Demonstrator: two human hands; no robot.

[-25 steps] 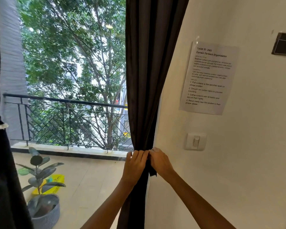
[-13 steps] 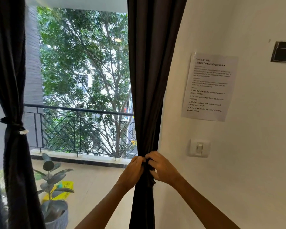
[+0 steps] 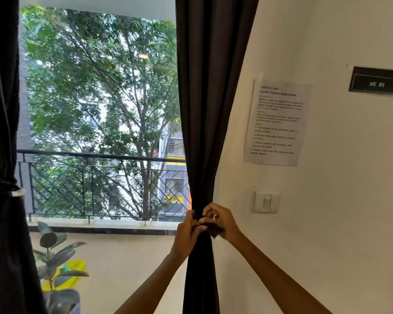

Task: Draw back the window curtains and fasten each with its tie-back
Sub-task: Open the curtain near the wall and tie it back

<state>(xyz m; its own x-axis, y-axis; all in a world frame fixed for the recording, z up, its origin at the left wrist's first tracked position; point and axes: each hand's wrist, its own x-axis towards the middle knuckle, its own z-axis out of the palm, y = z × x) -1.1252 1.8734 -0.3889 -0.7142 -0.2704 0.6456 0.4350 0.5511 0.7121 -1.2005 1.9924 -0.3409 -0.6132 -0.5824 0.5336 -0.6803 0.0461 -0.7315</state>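
Note:
The right dark curtain (image 3: 210, 109) hangs gathered beside the white wall and is pinched in at waist height. A dark tie-back (image 3: 210, 228) wraps that narrow spot. My left hand (image 3: 187, 234) grips the tie-back on the curtain's window side. My right hand (image 3: 220, 222) pinches the tie-back's loose end on the wall side. The two hands almost touch in front of the curtain. At the left edge, the left dark curtain (image 3: 2, 109) is bunched by its own tie-back (image 3: 4, 184), which shows a small white tag.
A potted plant (image 3: 55, 268) stands on the floor at lower left, with a yellow object behind it. The balcony railing (image 3: 89, 177) and trees lie beyond the glass. On the wall are a taped paper sheet (image 3: 276, 122), a light switch (image 3: 266, 201) and a dark nameplate (image 3: 377, 83).
The view has shifted up and right, so the left curtain shows less. My hands have moved from clasping the curtain together to pulling the tie-back's end out to the right.

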